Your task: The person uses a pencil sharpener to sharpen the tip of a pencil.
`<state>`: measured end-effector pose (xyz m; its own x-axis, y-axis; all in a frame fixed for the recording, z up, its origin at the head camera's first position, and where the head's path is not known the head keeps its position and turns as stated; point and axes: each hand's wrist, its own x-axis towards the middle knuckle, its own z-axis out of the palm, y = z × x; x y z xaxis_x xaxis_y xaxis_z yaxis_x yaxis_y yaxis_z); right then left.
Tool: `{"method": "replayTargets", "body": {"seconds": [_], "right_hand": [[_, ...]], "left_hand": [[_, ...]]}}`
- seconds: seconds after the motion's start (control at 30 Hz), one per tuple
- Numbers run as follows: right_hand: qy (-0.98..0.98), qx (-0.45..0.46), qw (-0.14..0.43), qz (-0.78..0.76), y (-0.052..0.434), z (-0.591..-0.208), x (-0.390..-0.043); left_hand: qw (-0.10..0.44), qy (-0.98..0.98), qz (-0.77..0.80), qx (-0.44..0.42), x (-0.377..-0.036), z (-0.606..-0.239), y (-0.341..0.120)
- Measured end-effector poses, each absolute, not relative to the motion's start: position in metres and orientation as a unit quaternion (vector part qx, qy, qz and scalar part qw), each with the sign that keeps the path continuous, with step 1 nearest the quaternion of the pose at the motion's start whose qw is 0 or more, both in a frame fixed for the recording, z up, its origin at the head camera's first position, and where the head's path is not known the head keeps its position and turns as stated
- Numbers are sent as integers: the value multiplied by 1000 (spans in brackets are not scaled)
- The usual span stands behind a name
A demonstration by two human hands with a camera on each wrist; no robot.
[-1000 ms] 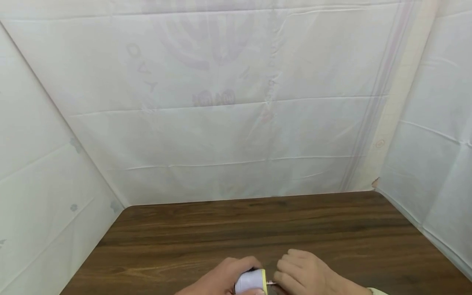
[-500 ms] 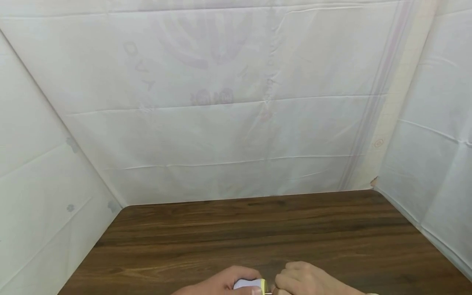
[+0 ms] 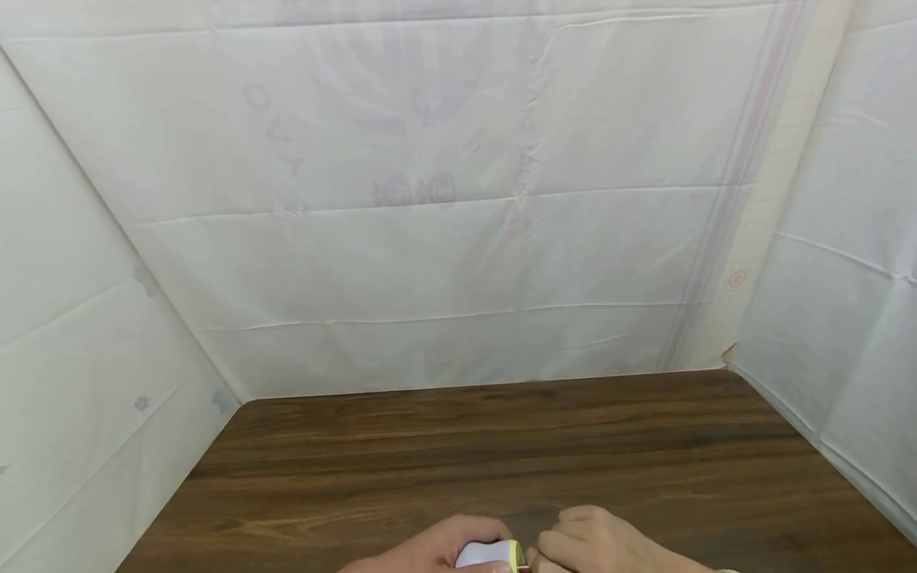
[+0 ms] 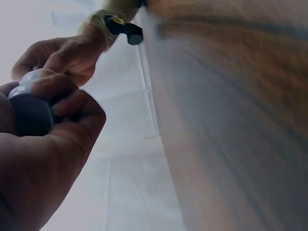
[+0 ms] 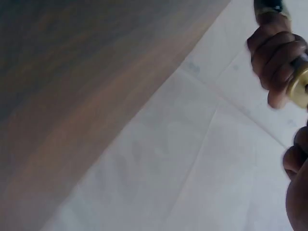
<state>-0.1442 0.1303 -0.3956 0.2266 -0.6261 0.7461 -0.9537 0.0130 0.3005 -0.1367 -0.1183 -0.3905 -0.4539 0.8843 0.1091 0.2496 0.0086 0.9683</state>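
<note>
My left hand (image 3: 437, 545) grips a rounded white object (image 3: 483, 554) with a yellow end (image 3: 513, 553) facing right. In the left wrist view its other end, a dark cap-like base (image 4: 31, 115), shows between the curled fingers. The right wrist view shows the yellow end (image 5: 300, 90) as a round face with a dark hole at its middle. A thin reddish rod (image 3: 524, 568) comes out of that end. My right hand (image 3: 602, 543) pinches the rod with curled fingers, close beside the yellow end. Most of the rod is hidden by the fingers.
A dark brown wooden table (image 3: 430, 446) lies beneath and beyond the hands. White sheeting (image 3: 458, 263) hangs behind the table's far edge, with more sheeting along the left and right sides. A band with a dark device (image 4: 120, 26) is on the right wrist.
Both hands have sunk slightly toward the lower edge of the head view, and the white object has tipped. The right hand stays close to the yellow end, its wrist slightly turned.
</note>
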Motion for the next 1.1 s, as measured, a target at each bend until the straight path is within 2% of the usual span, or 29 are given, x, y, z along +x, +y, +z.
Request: {"method": "replayTargets", "body": {"seconds": [0.07, 0.17, 0.27, 0.37, 0.43, 0.5, 0.67, 0.77, 0.83, 0.93, 1.03, 1.1], "right_hand": [[-630, 653, 346, 240, 132, -401, -140], [-697, 598, 212, 333, 135, -404, -132], [-703, 500, -13, 505, 137, -402, -125], [-644, 409, -193, 617, 140, -398, -127], [-623, 361, -261, 643, 142, -396, -129], [-622, 350, -286, 639, 144, -395, -132], [-648, 364, -249, 621, 144, -395, -135], [-668, 386, -195, 605, 144, -396, -135], [-691, 414, -133, 578, 144, -396, -136], [-714, 490, 34, 498, 141, -400, -138], [-698, 555, 258, 373, 136, -402, -142], [-666, 572, 367, 309, 132, -399, -146]], "left_hand": [[229, 706, 493, 454, -136, -387, -120], [113, 777, 380, 489, -132, -383, -123], [-71, 801, 223, 551, -129, -383, -124], [-223, 777, 99, 580, -126, -385, -120], [-278, 764, 48, 580, -125, -387, -118], [-296, 759, 38, 579, -126, -388, -116], [-289, 755, 81, 582, -135, -389, -119], [-261, 759, 121, 584, -138, -388, -123], [-238, 770, 148, 574, -138, -387, -124], [-185, 796, 199, 541, -136, -385, -125], [-95, 810, 280, 506, -135, -384, -125], [-30, 805, 336, 488, -136, -382, -126]]}}
